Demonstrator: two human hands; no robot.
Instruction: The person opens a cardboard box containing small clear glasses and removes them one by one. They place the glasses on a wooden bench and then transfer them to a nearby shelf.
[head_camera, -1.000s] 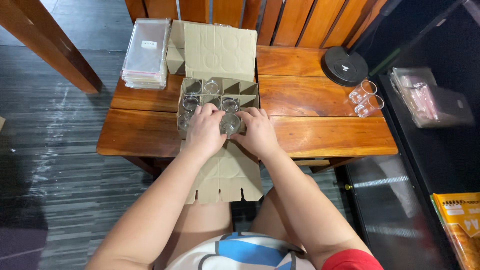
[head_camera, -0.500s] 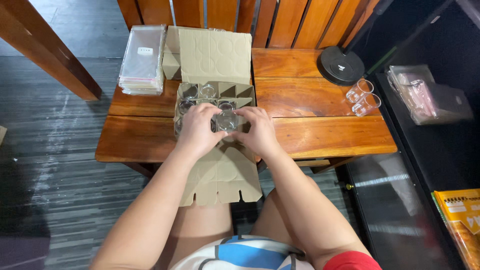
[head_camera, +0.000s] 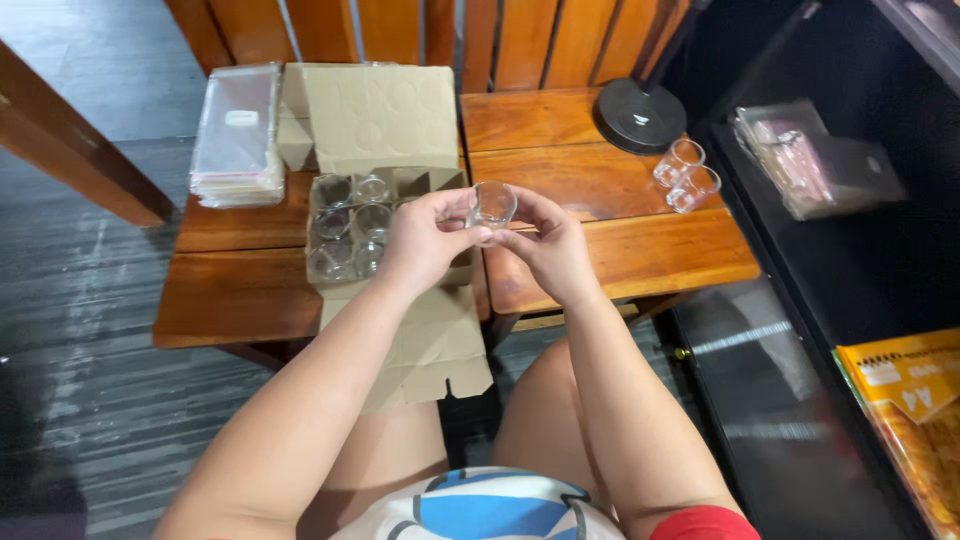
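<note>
Both hands, left hand and right hand, pinch one small glass above the box right edge; free bench lies at three o'clock. Earlier the glass sat lower, over the box compartments.

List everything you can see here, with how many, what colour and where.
Small glass: one, clear, held up between both hands above the box.
Cardboard box: one, brown, flaps open, on the table's left half.
Glasses in box: several, clear, in divider cells; exact count unclear.
Plastic sleeves: one stack, clear, left of the box.
Round disc: one, black, far right of the table.
Loose glasses: two, clear, near the disc.
Wooden table: one, reddish brown.
Yellow package: one, lower right.
Left hand: gripping the glass.
Right hand: gripping the glass.
</note>
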